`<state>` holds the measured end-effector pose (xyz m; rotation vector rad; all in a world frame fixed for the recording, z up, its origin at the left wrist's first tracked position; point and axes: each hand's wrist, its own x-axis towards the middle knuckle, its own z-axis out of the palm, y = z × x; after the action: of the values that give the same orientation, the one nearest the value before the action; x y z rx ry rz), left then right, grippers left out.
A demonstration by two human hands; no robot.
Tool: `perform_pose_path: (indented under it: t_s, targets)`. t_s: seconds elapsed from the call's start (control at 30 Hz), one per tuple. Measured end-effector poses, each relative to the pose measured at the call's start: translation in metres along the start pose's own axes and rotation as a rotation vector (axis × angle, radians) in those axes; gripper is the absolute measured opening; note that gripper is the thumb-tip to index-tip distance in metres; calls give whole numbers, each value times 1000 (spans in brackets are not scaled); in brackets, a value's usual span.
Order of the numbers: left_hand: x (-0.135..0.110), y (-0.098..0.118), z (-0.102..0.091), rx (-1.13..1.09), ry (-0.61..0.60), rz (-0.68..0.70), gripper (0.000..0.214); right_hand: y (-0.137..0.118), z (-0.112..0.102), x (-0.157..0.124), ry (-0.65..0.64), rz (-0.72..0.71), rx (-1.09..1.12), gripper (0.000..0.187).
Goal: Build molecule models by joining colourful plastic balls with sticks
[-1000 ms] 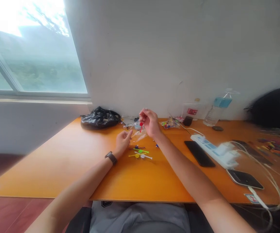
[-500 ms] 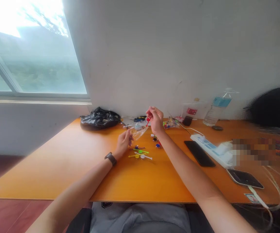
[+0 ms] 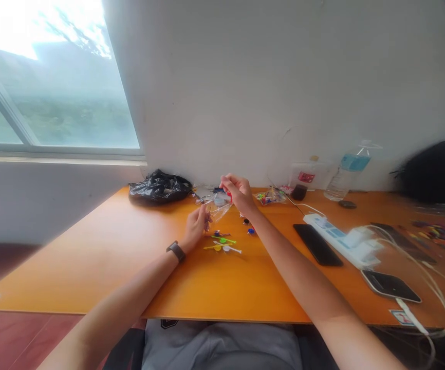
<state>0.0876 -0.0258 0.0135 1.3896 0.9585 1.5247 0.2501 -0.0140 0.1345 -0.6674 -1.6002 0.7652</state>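
My left hand [image 3: 196, 226], with a dark watch on its wrist, pinches the lower end of a small clear plastic bag [image 3: 218, 207] and holds it up off the orange table [image 3: 91, 257]. My right hand [image 3: 237, 192] is closed at the bag's upper end, with a small red plastic piece [image 3: 228, 195] in its fingertips at the bag's mouth. Several small coloured stick-like pieces [image 3: 223, 242] in green, yellow, white and blue lie on the table just below the hands. A few round blue and dark pieces [image 3: 248, 226] lie to their right.
A crumpled black bag [image 3: 159, 187] sits at the wall on the left. To the right lie a black phone [image 3: 317, 244], a white power strip [image 3: 341, 239] with cables, a second phone [image 3: 390, 285], a water bottle [image 3: 345, 173] and more small bags of coloured parts [image 3: 271, 196].
My right hand has carried the red piece from a little to the right back to the mouth of the bag. My left hand has lifted the bag off the table.
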Motion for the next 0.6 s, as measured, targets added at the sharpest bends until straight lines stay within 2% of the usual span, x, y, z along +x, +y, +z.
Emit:
perform_pose_path:
  t_s: [0.13, 0.23, 0.47, 0.6]
  targets:
    - [1, -2, -1, 25, -9, 6, 65, 3, 2, -1, -181, 139, 116, 57]
    - [1, -3, -1, 19, 0, -5, 66, 1, 3, -2, -292, 182, 151, 56]
    - [4, -6, -3, 64, 48, -5, 67, -4, -6, 2, -226, 240, 421, 52]
    - [7, -4, -6, 47, 43, 41, 53, 5, -8, 3, -232, 240, 397, 51]
